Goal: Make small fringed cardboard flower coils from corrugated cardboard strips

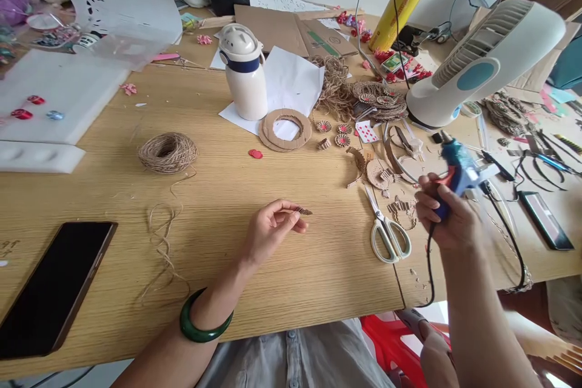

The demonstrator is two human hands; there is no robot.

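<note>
Left hand (271, 225) pinches a small corrugated cardboard piece (304, 211) between thumb and fingertips, remaining fingers loosely curled; the piece's long axis runs roughly left–right, free end to the right. Right hand (450, 215), wrapped around the handle of a blue hot-glue gun (461, 165), is well apart to the right. Nozzle (438, 137) points far and left, past the cardboard. Scissors (391, 235) lie between the hands, nearer the right one.

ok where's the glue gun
The glue gun is right of centre in the head view, held in the right hand, above and right of the scissors.
</note>
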